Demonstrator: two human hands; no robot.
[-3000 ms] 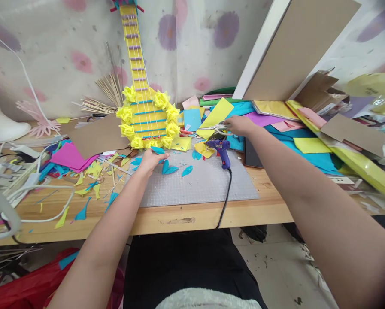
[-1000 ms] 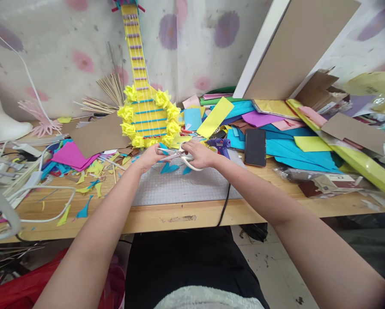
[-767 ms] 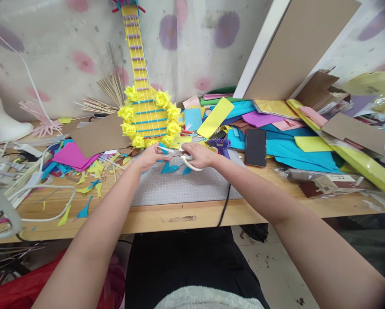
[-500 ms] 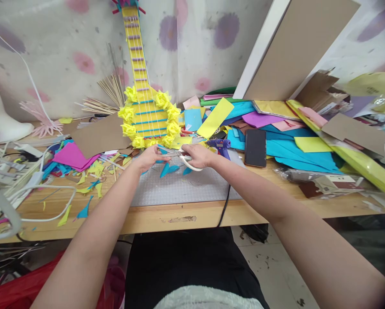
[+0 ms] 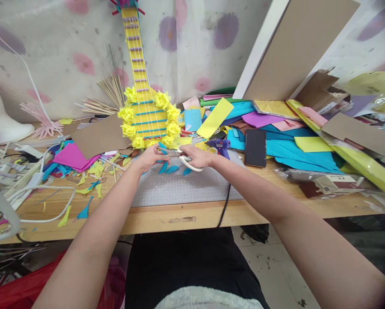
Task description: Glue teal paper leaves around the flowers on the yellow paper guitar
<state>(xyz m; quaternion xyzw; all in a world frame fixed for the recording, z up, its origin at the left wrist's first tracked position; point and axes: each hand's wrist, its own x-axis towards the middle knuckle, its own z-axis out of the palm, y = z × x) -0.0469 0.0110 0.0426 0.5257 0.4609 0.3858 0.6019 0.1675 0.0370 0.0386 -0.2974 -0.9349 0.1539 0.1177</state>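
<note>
Viewed from above, a wooden table (image 5: 115, 224) before a pale curtain (image 5: 195, 38) with pink and purple blooms. Close together over a grey gridded mat (image 5: 182, 193), left hand (image 5: 147, 159) and right hand (image 5: 197, 157), both bare. Between left thumb and fingertips, pinched tight, a small blue leaf (image 5: 162, 146), with its upper part sticking out past the grip. In the right, scissors (image 5: 179, 153) with white handles, held with fingers curled around the loops. Blades pointing left, nearly together, right beside the left fingers; too small to tell whether touching the leaf.

Flat on the mat just below, more blue leaves (image 5: 172, 170). Just behind and to the right of the right hand, a purple glue gun (image 5: 221, 146), with a black cord (image 5: 225, 207) trailing to the table's front edge. Further right, a dark phone (image 5: 255, 147) beside blue sheets (image 5: 295, 156). Behind the glue gun, a yellow strip (image 5: 215, 118), slanted across other paper.

Upright behind the left hand, a yellow guitar (image 5: 150, 118) with white strings and yellow flowers (image 5: 173, 128) around its body. To its left, brown cardboard (image 5: 98, 136) and thin sticks (image 5: 97, 106). Nearer on that side, a magenta sheet (image 5: 71, 157) and scattered yellow and blue scraps (image 5: 84, 208).
</note>
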